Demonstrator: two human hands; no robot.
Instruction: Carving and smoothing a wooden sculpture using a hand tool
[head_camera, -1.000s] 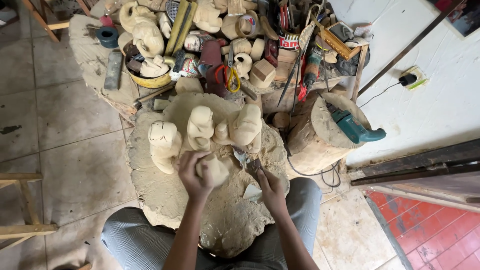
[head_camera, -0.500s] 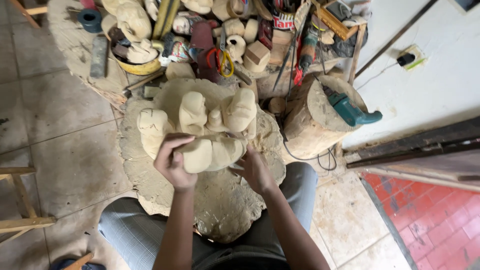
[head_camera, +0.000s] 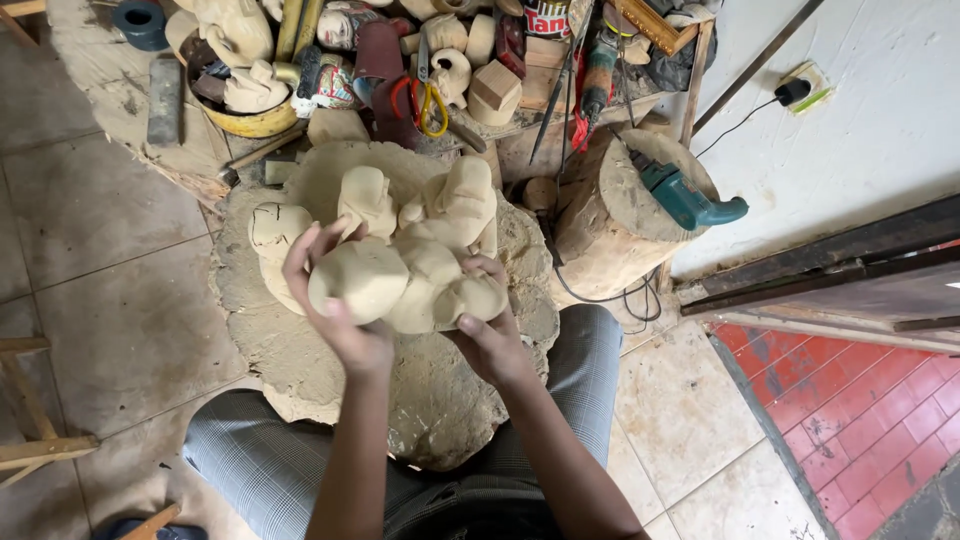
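Carving: a pale, unpainted wooden figure (head_camera: 410, 250) made of rounded, bulbous lumps, smooth and cream-coloured, with no sharp edges showing.
Place: it lies on a rough, dust-caked slab (head_camera: 300, 340) that rests over the seated person's lap, just beyond the knees in grey checked trousers (head_camera: 250, 460).
Axis: the long axis runs roughly left to right across the view, tilted a little, from a blocky cracked end (head_camera: 275, 235) at the left to knobby limbs at the upper right; which end is the head cannot be told.
Left hand: the left hand (head_camera: 335, 300) curls around the large round lump at the near left, fingers spread over its top, thumb beneath.
Right hand: the right hand (head_camera: 490, 330) grips the lower right lump, thumb pressed on its side, fingers wrapped behind.
Stump: a log block (head_camera: 610, 230) stands right of the slab, a teal power tool (head_camera: 685, 200) lying on it.
Packages: a red-and-white printed can (head_camera: 545, 18) stands at the top edge among the clutter; a yellow bowl (head_camera: 250, 120) holding small carvings sits at upper left; yellow-handled scissors (head_camera: 430, 95) lie near it.
Wall: a white socket with a black plug (head_camera: 795, 88) sits on the wall at upper right.
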